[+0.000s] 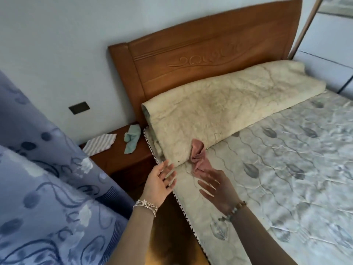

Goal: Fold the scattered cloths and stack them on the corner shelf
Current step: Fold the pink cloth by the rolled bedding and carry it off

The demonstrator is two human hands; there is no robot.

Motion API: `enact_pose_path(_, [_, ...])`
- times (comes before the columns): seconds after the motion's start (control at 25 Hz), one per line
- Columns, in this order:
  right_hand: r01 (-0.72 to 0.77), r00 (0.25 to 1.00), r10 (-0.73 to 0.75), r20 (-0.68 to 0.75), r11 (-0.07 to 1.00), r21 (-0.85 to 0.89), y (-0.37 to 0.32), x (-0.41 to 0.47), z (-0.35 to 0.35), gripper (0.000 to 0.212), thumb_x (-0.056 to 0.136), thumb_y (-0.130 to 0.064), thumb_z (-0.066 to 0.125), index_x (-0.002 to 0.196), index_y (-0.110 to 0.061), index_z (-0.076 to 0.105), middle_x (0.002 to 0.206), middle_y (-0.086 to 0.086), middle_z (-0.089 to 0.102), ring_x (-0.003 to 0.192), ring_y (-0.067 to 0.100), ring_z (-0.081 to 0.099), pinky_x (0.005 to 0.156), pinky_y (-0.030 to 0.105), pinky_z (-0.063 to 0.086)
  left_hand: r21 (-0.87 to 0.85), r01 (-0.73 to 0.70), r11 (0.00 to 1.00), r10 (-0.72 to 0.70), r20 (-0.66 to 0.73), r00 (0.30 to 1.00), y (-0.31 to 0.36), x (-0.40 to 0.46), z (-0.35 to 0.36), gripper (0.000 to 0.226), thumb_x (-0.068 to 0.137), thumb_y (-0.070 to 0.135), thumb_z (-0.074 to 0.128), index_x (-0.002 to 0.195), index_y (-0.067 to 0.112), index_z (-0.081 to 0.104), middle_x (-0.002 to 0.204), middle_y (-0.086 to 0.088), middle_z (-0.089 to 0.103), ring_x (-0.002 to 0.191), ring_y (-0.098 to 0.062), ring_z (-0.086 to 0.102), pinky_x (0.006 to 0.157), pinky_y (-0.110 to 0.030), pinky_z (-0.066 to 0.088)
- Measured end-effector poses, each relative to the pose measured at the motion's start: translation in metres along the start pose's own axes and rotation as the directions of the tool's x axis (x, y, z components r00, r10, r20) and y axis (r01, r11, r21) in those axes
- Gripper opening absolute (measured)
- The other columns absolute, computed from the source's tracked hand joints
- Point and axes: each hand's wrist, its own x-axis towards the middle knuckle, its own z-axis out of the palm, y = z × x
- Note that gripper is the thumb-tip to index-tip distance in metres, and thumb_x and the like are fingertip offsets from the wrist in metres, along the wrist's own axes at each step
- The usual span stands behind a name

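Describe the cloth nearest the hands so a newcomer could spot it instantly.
Start at the wooden headboard and drop to the rolled cream quilt below it. Against its near edge, on the mattress, lies the pink cloth, crumpled; the other cloths are green and striped.

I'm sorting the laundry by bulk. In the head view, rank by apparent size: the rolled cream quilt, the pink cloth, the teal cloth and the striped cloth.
1. Rolled cream quilt, by far the largest.
2. Pink cloth, striped cloth and teal cloth: these look alike in size. All three are crumpled or partly folded and the pink one lies nearer the camera, so no ranking.
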Motion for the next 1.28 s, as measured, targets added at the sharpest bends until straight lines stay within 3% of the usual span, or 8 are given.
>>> enact_pose_path(0.2, [0.037,0.994,-0.032,-0.103,0.998,0.049,-0.020,0.067,0.038,0.020,0.089,-0.033,0.057,0.097,-0.020,0.070,0.098,0.003,0.069,0.090,0.021,0.065,0.083,0.038,0.049,0.111,0.112,0.988,-0.118,0.052,0.992,0.053,0.092,0.009,0.019,0.092,0.028,0.057,0.104,0.021,0.069,0.102,0.001,0.071,0.096,-0.020,0.061,0.092,-0.038,0.044])
enact_pose_path(0.4, [0.082,0.992,-0.061,-0.109,0.976,0.201,-0.054,0.118,0.039,0.021,0.066,-0.033,0.079,0.077,-0.021,0.066,0.072,0.006,0.059,0.066,0.019,0.057,0.060,0.026,0.046,0.249,0.205,0.947,-0.237,0.106,0.966,0.072,0.170,0.044,0.022,0.092,0.028,0.057,0.109,0.019,0.068,0.107,-0.001,0.068,0.101,-0.021,0.060,0.096,-0.040,0.045])
enact_pose_path(0.56, [0.092,0.965,-0.024,-0.262,0.963,0.254,-0.079,0.168,0.038,0.017,0.086,-0.028,0.060,0.095,-0.017,0.069,0.099,0.005,0.065,0.091,0.024,0.058,0.072,0.034,0.048,0.315,0.252,0.915,-0.294,0.095,0.951,0.086,0.234,0.071,0.021,0.090,0.028,0.058,0.106,0.019,0.068,0.106,-0.003,0.067,0.102,-0.023,0.059,0.092,-0.039,0.046])
enact_pose_path(0.84, [0.124,0.922,0.022,-0.387,0.929,0.348,-0.090,0.218,0.033,0.020,0.092,-0.024,0.053,0.100,-0.013,0.066,0.108,0.008,0.065,0.090,0.023,0.060,0.071,0.035,0.050,0.535,0.328,0.779,-0.438,0.089,0.895,0.080,0.320,0.107,0.033,0.077,0.031,0.068,0.107,0.017,0.068,0.105,-0.001,0.071,0.095,-0.020,0.063,0.082,-0.035,0.049])
enact_pose_path(1.04, [0.142,0.859,0.045,-0.510,0.936,0.322,-0.078,0.278,0.007,0.021,0.089,-0.021,0.060,0.101,-0.009,0.070,0.099,0.009,0.069,0.082,0.021,0.063,0.068,0.030,0.048,0.784,0.337,0.521,-0.555,0.011,0.832,0.041,0.397,0.111,0.019,0.084,0.025,0.068,0.097,0.012,0.070,0.089,-0.002,0.074,0.084,-0.018,0.063,0.076,-0.030,0.048])
enact_pose_path(1.12, [0.131,0.795,0.044,-0.605,0.962,0.241,-0.067,0.313,-0.013,0.022,0.088,-0.019,0.062,0.105,-0.006,0.070,0.101,0.010,0.071,0.084,0.021,0.064,0.064,0.027,0.048,0.919,0.163,0.359,-0.495,0.040,0.868,0.014,0.442,0.103,0.020,0.088,0.018,0.065,0.103,0.007,0.069,0.084,-0.002,0.068,0.074,-0.016,0.060,0.064,-0.023,0.045])
enact_pose_path(1.2, [0.108,0.728,0.007,-0.686,0.986,0.125,-0.047,0.349,-0.034,0.020,0.089,-0.013,0.063,0.106,-0.005,0.070,0.101,0.013,0.071,0.086,0.022,0.065,0.064,0.026,0.051,0.969,-0.249,-0.009,-0.478,0.214,0.852,-0.017,0.483,0.085,0.018,0.089,0.012,0.060,0.104,0.013,0.069,0.087,0.003,0.065,0.081,-0.016,0.059,0.065,-0.021,0.045])
enact_pose_path(1.28, [-0.016,0.668,-0.052,-0.742,0.996,-0.085,-0.018,0.387,-0.051,0.022,0.086,-0.014,0.067,0.107,-0.009,0.070,0.102,0.010,0.072,0.086,0.020,0.067,0.074,0.032,0.057,0.683,-0.613,-0.398,-0.535,0.370,0.759,-0.049,0.513,0.063,0.024,0.089,0.013,0.054,0.109,0.019,0.067,0.106,0.003,0.067,0.098,-0.017,0.062,0.081,-0.026,0.048])
